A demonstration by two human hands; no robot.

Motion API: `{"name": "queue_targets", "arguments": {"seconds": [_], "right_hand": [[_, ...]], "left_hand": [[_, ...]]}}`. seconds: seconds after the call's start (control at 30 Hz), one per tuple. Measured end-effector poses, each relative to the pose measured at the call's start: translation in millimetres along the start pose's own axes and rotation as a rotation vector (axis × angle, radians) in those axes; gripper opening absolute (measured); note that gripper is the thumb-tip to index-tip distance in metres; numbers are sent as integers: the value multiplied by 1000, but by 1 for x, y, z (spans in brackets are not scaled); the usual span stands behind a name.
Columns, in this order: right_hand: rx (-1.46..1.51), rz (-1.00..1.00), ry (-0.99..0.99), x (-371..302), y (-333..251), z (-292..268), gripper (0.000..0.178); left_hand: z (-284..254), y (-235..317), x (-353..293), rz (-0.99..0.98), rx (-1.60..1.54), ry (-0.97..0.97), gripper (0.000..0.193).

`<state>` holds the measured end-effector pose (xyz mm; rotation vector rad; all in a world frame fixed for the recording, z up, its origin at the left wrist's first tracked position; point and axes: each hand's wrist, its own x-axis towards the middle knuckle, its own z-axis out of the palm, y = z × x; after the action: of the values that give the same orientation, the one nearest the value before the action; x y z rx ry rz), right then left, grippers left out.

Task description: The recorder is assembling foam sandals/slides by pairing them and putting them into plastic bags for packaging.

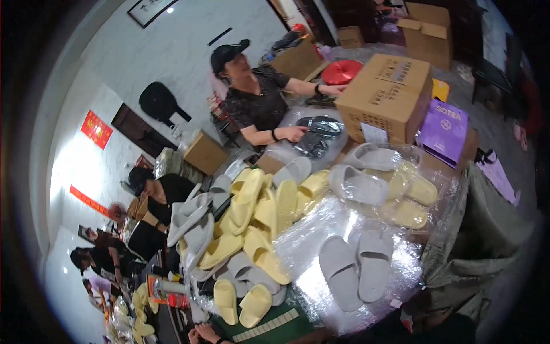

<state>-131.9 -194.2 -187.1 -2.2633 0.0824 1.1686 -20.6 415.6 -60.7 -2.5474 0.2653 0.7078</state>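
At the lower edge my right hand [207, 332] shows in part, a dark band at its wrist and its fingers curled in. Whatever it may hold is hidden. Against it is a small piece of my left hand [193, 336], mostly cut off, its fingers not readable. Both are beside a green cutting mat [298, 312] bearing a pale ruler strip. Nearest to them are a pair of small yellow slippers [225, 301]. Behind rises a heap of yellow slippers [264, 258] and grey slippers [192, 221]. Farther right, a pair of grey slippers [375, 266] lies on clear plastic film [306, 275].
Bagged grey and yellow slippers [412, 212] lie at the right. Behind are a taped cardboard box [381, 97] and a purple bag [444, 132]. Across the table a co-worker [258, 103] touches the box and a bag of black footwear [321, 135]. Other people work at left.
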Motion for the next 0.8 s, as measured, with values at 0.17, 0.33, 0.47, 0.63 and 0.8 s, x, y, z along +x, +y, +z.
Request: {"name": "queue_targets", "arguments": {"seconds": [0.17, 0.33, 0.47, 0.63, 0.8], "right_hand": [[-1, -8, 11, 41, 24, 38, 33], [-74, -57, 0, 82, 41, 54, 33], [-183, -131, -33, 117, 49, 56, 33], [-329, -300, -95, 162, 17, 60, 33], [-479, -387, -125, 168, -5, 43, 33]], "left_hand": [[10, -105, -3, -200, 202, 34, 21], [14, -170, -29, -461, 363, 51, 22], [42, -188, -77, -710, 474, 24, 24], [76, -205, -99, -825, 622, 64, 25], [91, -216, -89, -674, 571, 94, 18]]}}
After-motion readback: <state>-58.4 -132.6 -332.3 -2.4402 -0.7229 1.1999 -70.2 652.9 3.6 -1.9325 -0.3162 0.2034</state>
